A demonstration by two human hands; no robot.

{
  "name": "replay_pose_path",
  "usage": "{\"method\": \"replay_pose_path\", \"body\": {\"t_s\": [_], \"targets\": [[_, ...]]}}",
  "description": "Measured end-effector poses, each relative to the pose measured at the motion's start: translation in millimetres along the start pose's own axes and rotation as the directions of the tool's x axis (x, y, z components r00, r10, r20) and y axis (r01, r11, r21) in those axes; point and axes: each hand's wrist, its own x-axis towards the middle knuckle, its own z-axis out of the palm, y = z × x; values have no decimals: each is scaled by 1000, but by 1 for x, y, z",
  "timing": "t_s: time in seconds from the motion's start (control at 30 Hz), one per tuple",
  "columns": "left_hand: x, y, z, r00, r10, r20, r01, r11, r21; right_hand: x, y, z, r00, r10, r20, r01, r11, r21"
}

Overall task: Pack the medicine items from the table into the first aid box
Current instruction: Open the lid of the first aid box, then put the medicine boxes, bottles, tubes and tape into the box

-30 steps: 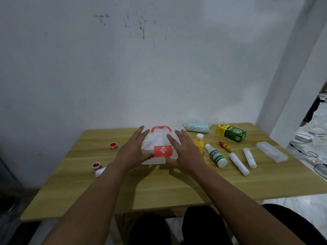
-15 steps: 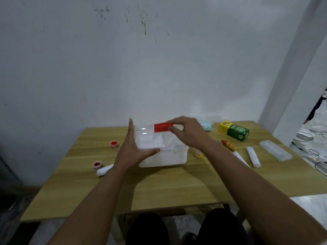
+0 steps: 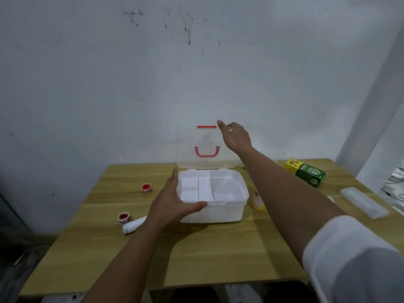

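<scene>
**Box open, nothing packed yet**

My first aid box (image 3: 213, 206) sits in the middle of the wooden table (image 3: 218, 254), and I tell where the other things are from it. Its clear lid (image 3: 207, 149) stands straight up at the back. My left hand (image 3: 172, 206) is spread wide around the box's near left corner, thumb on the front edge, to keep it from sliding. My right hand (image 3: 235, 137) is up at the lid's top right corner, fingers loose and open, just touching the edge, gripping nothing that I can see.

I think the box is light, thin plastic, a bit bendy and smooth, so it could slip or tip back. Holding the side wall low feels safest. Inside I see white walls that make small rooms, all bare.

A yellow bottle (image 3: 258, 202) stands just right of the box. A green and yellow carton (image 3: 308, 174) lies farther right, and a clear case (image 3: 364, 202) lies near the table's right edge. Left of the box are two red tape rolls (image 3: 147, 188) and a white tube (image 3: 133, 224). These look small and light, easy to pinch

The table is flat and smooth. A stained white wall (image 3: 109, 84) is close behind the box
</scene>
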Motion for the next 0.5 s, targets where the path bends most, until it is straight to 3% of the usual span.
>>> {"method": "replay_pose_path", "body": {"t_s": [0.1, 0.2, 0.37, 0.43, 0.5], "targets": [[-4, 2, 2, 997, 70, -25, -70, 998, -3, 5, 15, 15, 963, 245, 109, -253, 965, 66], [-3, 3, 3, 997, 80, -25, -80, 997, -18, 4, 28, 22, 895, 374, 242, -406, 908, 99], [3, -1, 5, 997, 76, -20, -76, 997, -20, 2, 46, 1, 829, 438, 348, -488, 870, 68], [6, -1, 7, 997, 74, -18, -75, 997, -21, 6, 55, -20, 844, 420, 333, -469, 879, 79], [11, -4, 9, 998, 58, -15, -59, 998, -30, 13, 72, -44, 896, 388, 216, -400, 917, 12]]}}
